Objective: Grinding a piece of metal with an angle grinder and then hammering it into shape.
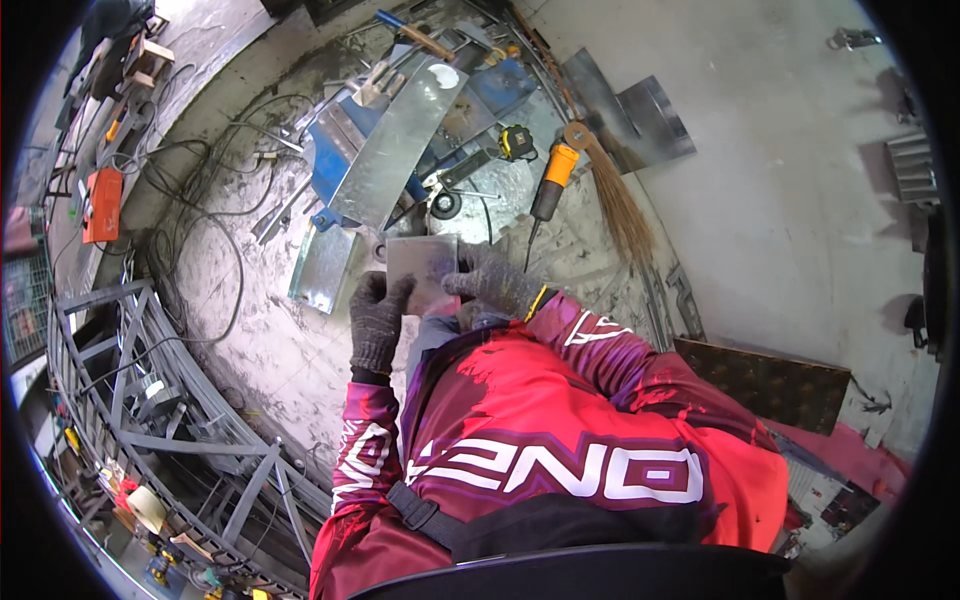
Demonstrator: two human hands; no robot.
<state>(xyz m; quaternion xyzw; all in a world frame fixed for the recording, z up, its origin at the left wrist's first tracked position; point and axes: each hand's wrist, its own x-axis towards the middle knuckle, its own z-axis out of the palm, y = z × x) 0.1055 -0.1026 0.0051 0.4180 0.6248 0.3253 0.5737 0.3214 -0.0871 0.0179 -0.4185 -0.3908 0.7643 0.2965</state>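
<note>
Between my two gloved hands I hold a small square metal plate (422, 268), close in front of my body. My left hand (377, 318), in a dark grey knit glove, grips the plate's left edge with the thumb over its face. On the opposite edge my right hand (498, 282), gloved alike, has its fingers closed on the plate. Just beyond the plate lies a long sheet metal strip (392, 150) across a blue metal stand (328, 160). Another bent sheet metal piece (325, 265) rests on the floor left of my hands.
An orange and black angle grinder (555, 180) with a cord lies at the right, beside a straw broom (610, 190). A tape measure (516, 142) and a black round disc (445, 205) sit nearer the middle. Cables (215, 190) and a steel frame (130, 380) occupy the left.
</note>
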